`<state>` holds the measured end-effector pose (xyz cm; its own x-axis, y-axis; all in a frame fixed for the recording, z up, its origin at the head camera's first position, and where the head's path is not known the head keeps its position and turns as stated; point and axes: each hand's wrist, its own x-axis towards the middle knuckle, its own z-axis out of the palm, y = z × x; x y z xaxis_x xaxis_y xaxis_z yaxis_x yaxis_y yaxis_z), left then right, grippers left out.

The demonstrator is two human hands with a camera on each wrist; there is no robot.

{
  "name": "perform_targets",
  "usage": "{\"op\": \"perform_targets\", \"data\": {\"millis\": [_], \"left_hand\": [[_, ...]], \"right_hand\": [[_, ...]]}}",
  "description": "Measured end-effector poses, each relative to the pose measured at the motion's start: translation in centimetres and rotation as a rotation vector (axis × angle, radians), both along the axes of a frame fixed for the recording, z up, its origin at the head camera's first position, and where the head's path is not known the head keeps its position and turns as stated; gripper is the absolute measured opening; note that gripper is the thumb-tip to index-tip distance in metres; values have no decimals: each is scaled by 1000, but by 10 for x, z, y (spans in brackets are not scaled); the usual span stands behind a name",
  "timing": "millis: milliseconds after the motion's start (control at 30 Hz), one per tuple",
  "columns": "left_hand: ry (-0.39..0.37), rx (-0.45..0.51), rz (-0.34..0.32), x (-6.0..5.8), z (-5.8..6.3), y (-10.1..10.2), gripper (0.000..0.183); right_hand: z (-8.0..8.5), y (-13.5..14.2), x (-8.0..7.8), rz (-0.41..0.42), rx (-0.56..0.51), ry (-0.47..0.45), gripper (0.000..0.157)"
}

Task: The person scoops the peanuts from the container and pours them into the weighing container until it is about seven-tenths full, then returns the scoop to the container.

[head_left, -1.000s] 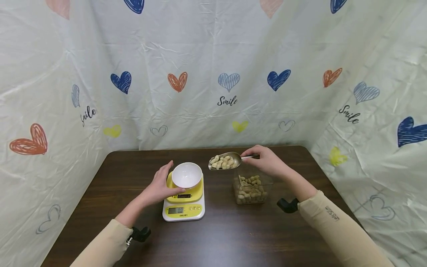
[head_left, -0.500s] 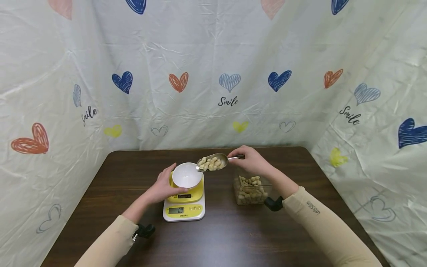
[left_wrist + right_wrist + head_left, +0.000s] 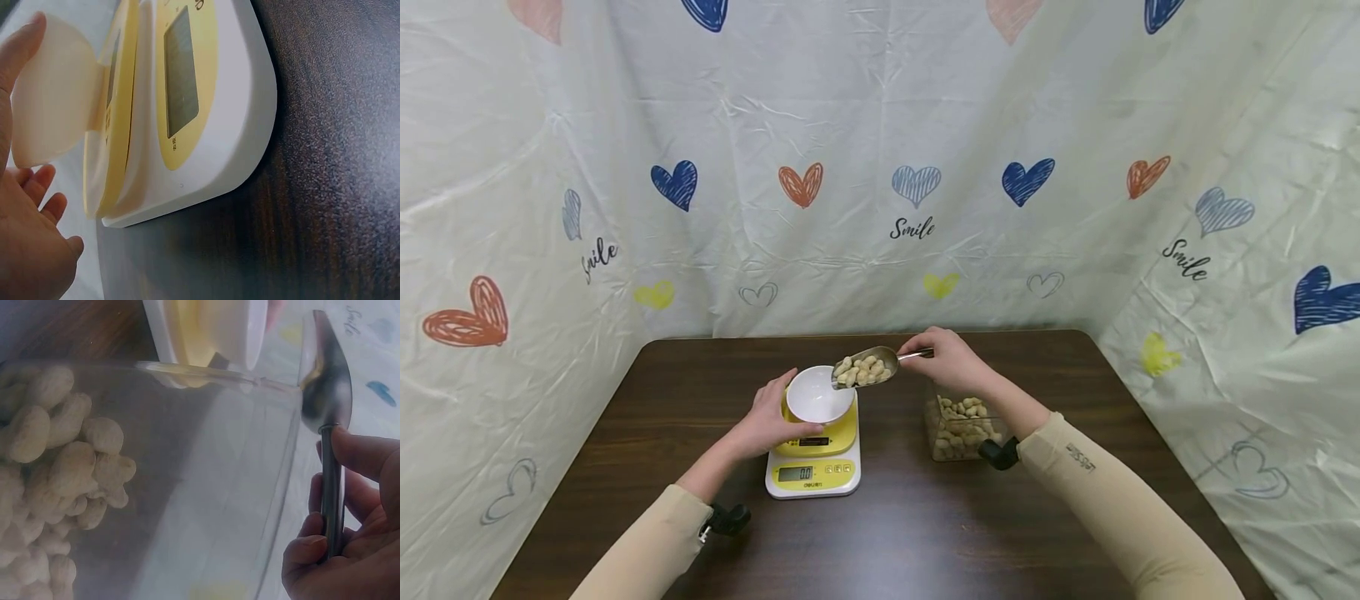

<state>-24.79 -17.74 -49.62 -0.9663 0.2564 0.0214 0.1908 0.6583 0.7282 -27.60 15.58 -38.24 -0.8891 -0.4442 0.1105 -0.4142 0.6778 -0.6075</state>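
A white bowl (image 3: 808,400) rests on the yellow platform of a kitchen scale (image 3: 848,479), whose display reads 0.0. My left hand (image 3: 767,423) holds the bowl, thumb along its near side and fingers round the far left side. In my right hand (image 3: 953,365) is the handle of a metal scoop (image 3: 891,358) loaded with unshelled peanuts (image 3: 863,370). The scoop's lip overlaps the bowl's right rim, nearly level. In the right wrist view, fingers and thumb (image 3: 362,453) close round the scoop's handle (image 3: 332,494).
A clear plastic box (image 3: 932,437) of peanuts (image 3: 75,465) stands right of the scale, under my right forearm. Both rest on a dark wooden table (image 3: 910,533). Behind hangs a white curtain (image 3: 850,275) printed with hearts.
My right hand has carried the loaded scoop left, from above the box to the bowl's right rim. My left hand has moved slightly right against the bowl.
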Motion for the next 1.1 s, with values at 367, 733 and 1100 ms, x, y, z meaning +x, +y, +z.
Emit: {"op": "perform_targets", "data": {"millis": [367, 733, 1100], "left_hand": [[4, -3, 3, 2, 0, 2, 117], [14, 7, -2, 2, 2, 2, 116], [18, 24, 0, 2, 0, 2, 116]], "right_hand": [[-2, -12, -4, 10, 70, 90, 16], [5, -20, 2, -25, 171, 180, 17], [5, -18, 1, -41, 174, 190, 18]]}}
